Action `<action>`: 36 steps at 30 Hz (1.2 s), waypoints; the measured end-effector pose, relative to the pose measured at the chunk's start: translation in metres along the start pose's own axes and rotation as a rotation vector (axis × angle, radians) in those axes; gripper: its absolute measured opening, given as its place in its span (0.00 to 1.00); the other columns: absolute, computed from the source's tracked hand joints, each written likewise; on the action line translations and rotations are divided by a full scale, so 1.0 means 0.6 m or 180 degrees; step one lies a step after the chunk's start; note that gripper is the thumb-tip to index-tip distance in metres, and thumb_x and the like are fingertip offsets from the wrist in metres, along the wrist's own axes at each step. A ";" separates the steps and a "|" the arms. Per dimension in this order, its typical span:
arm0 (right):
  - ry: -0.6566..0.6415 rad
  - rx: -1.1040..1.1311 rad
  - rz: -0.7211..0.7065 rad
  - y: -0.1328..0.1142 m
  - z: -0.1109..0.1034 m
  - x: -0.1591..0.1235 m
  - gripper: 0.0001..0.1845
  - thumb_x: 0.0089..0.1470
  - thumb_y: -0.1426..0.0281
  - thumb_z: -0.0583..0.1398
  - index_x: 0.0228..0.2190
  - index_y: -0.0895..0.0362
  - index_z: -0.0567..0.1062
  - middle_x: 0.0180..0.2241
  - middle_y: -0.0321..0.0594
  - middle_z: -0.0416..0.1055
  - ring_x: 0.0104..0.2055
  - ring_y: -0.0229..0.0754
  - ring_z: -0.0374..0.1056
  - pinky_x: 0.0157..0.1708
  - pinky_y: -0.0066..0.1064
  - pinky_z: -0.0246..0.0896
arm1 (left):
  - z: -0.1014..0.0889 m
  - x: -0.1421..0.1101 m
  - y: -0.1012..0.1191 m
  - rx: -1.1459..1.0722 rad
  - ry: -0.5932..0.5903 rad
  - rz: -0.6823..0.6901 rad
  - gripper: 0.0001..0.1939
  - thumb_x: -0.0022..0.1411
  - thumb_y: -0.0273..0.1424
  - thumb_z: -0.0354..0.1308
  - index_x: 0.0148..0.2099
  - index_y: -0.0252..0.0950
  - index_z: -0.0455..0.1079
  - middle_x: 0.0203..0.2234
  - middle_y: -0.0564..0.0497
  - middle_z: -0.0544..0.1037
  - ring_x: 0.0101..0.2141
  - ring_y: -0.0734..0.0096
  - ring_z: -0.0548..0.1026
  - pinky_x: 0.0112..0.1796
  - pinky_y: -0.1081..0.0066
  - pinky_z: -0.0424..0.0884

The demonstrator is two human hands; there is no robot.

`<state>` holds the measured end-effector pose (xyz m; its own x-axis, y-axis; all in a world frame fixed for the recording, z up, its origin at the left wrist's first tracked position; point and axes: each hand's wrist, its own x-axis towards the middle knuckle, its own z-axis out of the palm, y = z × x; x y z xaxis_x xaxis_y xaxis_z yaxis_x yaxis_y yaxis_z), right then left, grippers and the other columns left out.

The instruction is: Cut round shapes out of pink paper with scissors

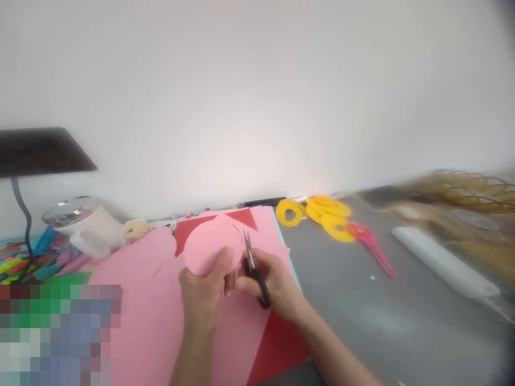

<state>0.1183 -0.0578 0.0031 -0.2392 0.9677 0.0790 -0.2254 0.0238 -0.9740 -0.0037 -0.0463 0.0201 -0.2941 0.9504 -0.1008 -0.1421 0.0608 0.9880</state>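
My left hand (211, 276) grips a rounded piece of pink paper (209, 241) by its lower edge, thumb on top. In my right hand (273, 279) is a pair of scissors (251, 262) with black handles, its blades pointing up and away beside the paper's right edge. A narrow curl of paper shows near the blades; whether they touch the piece I cannot tell. Beneath both hands lie large pink sheets (148, 311), with red paper (277, 348) showing from under them.
Yellow paper rings (289, 213) and pink scissors (374, 249) lie on the grey table (341, 321) to the right, near a white power strip (442, 262). At left stand a white mug (96, 230) and a dark lamp or panel (40, 153), beside colourful scraps. A wall closes the back.
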 end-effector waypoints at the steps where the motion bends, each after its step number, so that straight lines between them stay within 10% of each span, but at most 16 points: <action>1: -0.0025 -0.0032 -0.0009 -0.001 0.000 0.000 0.21 0.41 0.55 0.71 0.26 0.58 0.72 0.19 0.32 0.62 0.22 0.35 0.56 0.23 0.28 0.52 | 0.000 -0.001 0.001 0.0023 -0.0004 0.0007 0.24 0.42 0.33 0.67 0.09 0.37 0.54 0.06 0.58 0.57 0.12 0.80 0.58 0.16 0.73 0.57; 36: -0.0179 -0.0145 -0.0099 -0.013 0.008 -0.003 0.22 0.44 0.51 0.67 0.20 0.56 0.72 0.22 0.37 0.69 0.28 0.40 0.60 0.25 0.29 0.56 | 0.003 -0.012 0.009 0.0300 0.0022 -0.0080 0.25 0.45 0.34 0.65 0.08 0.38 0.55 0.06 0.57 0.60 0.13 0.78 0.60 0.19 0.72 0.63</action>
<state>0.1161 -0.0608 0.0115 -0.2859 0.9507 0.1199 -0.1907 0.0662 -0.9794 -0.0007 -0.0520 0.0262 -0.2981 0.9462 -0.1262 -0.0602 0.1133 0.9917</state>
